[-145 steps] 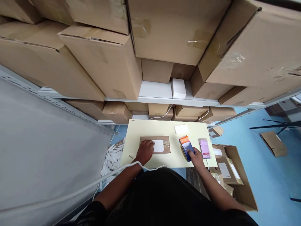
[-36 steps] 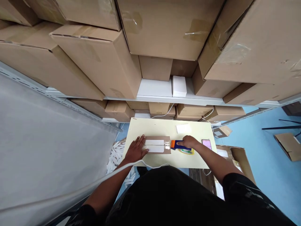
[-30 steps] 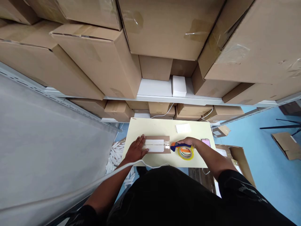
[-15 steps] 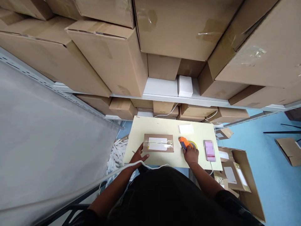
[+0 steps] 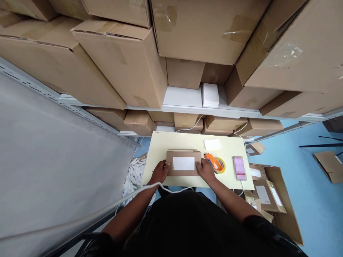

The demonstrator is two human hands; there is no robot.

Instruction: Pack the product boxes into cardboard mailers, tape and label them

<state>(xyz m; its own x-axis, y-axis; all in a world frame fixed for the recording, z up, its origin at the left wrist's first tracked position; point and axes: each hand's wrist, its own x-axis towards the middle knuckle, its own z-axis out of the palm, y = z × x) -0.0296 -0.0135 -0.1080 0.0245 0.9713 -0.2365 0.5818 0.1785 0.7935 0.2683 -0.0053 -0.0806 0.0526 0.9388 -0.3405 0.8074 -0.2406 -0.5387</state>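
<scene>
Between my two hands is a small cardboard box (image 5: 183,172), with a white label (image 5: 183,164) on the side facing me. My left hand (image 5: 160,171) grips its left end, thumb on the near face. The right end is held by my right hand (image 5: 205,169), its thumb also on the near face. Just beyond my right hand, an orange tape dispenser (image 5: 213,161) with a yellow-edged roll lies on the cream tabletop (image 5: 158,150). Fingers behind the box are partly hidden.
White cards (image 5: 212,144) and a pink phone (image 5: 239,168) on a cable lie on the table. A white cable (image 5: 134,194) crosses before me. Shelves with large cardboard boxes (image 5: 195,32) rise behind. An open carton (image 5: 284,203) of parcels stands right; paper strips (image 5: 134,175) lie left.
My right hand has let go of the tape dispenser and taken the box's right end. My left hand has closed on the left end. The box has turned, showing a different face.
</scene>
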